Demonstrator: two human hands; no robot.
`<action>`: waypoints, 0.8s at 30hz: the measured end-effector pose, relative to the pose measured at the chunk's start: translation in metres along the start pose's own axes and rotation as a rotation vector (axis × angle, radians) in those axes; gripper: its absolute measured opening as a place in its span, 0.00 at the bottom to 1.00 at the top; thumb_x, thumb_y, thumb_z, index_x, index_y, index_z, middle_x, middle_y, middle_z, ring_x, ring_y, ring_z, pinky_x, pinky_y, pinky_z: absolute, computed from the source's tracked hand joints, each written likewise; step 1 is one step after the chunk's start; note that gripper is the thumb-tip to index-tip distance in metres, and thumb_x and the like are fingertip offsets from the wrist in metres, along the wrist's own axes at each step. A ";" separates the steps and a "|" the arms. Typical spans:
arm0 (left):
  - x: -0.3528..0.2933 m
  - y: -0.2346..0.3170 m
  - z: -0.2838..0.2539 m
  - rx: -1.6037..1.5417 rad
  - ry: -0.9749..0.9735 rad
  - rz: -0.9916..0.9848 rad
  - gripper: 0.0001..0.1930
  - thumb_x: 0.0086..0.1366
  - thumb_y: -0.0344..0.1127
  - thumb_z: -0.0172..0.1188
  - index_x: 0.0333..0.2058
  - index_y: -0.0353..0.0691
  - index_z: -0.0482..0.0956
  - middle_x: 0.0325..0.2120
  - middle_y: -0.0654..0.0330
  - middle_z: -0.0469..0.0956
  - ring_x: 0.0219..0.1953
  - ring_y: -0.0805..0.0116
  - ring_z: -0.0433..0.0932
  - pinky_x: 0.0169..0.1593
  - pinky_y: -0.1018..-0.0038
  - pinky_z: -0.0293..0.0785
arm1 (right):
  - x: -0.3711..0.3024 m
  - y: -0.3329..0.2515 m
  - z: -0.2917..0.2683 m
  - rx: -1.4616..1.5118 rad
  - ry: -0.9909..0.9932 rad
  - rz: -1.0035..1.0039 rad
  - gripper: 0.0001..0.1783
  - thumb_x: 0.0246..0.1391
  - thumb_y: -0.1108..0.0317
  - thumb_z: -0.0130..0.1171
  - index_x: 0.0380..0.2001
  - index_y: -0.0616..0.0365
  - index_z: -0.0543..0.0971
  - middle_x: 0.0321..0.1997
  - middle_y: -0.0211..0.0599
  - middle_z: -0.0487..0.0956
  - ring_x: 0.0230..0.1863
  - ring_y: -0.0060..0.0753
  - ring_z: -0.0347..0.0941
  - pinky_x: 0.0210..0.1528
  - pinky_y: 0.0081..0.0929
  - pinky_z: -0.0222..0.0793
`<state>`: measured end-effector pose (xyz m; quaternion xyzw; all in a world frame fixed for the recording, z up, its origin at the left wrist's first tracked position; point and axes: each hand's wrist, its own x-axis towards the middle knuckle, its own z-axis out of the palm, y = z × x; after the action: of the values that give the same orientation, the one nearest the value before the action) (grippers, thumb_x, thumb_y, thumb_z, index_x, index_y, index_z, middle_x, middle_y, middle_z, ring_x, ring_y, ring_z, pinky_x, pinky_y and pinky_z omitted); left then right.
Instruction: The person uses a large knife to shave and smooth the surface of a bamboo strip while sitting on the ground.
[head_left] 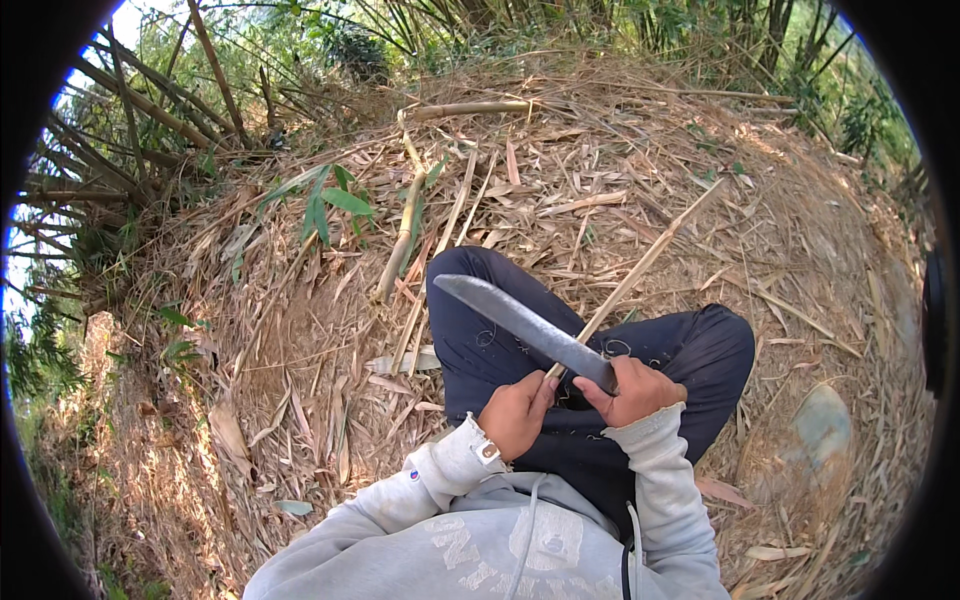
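One long, slim, pale strip (653, 255) pinched in left hand (518, 414); right hand (636, 391) grips broad grey knife (525, 323).

The handle of the knife (525, 325) was covered by the right hand (640, 392), whose fingertips were hidden. A short stretch of the pale strip (652, 261) was masked by the blade, and its near end was concealed in the left hand (517, 413); whether strip and blade were touching could not be made out. The feet were hidden from view. The thin curls (485, 338) on the trousers (470, 370) were too small to be identified. The grey sweatshirt (400, 555) was cut off by the lower edge. A dark object (934, 320) was cropped by the right rim, its kind left unclear, and the bamboo stems (217, 70) were cut off at upper left.
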<state>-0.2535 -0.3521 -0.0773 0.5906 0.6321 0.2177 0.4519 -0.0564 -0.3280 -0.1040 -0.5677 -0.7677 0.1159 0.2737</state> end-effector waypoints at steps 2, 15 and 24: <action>-0.003 -0.001 -0.005 0.068 -0.034 -0.040 0.15 0.75 0.40 0.49 0.37 0.33 0.76 0.21 0.50 0.77 0.26 0.48 0.79 0.32 0.63 0.73 | 0.001 0.010 -0.001 -0.008 -0.048 0.100 0.33 0.54 0.34 0.59 0.23 0.57 0.74 0.17 0.40 0.74 0.18 0.46 0.75 0.18 0.37 0.67; -0.006 0.028 -0.017 -0.027 -0.050 0.127 0.13 0.75 0.37 0.48 0.37 0.33 0.74 0.21 0.48 0.76 0.26 0.44 0.79 0.29 0.61 0.72 | 0.024 0.010 -0.040 -0.124 0.062 -0.259 0.37 0.49 0.30 0.61 0.14 0.54 0.69 0.10 0.31 0.67 0.10 0.34 0.67 0.13 0.28 0.62; -0.014 0.033 -0.010 -0.059 -0.111 0.127 0.15 0.76 0.39 0.47 0.34 0.34 0.74 0.19 0.51 0.74 0.21 0.49 0.76 0.27 0.65 0.69 | 0.014 0.031 -0.058 -0.210 0.104 -0.304 0.37 0.47 0.28 0.62 0.12 0.52 0.67 0.10 0.30 0.63 0.11 0.32 0.64 0.13 0.27 0.59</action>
<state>-0.2450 -0.3555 -0.0416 0.6270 0.5608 0.2314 0.4887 -0.0023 -0.3125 -0.0679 -0.4759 -0.8374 -0.0368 0.2664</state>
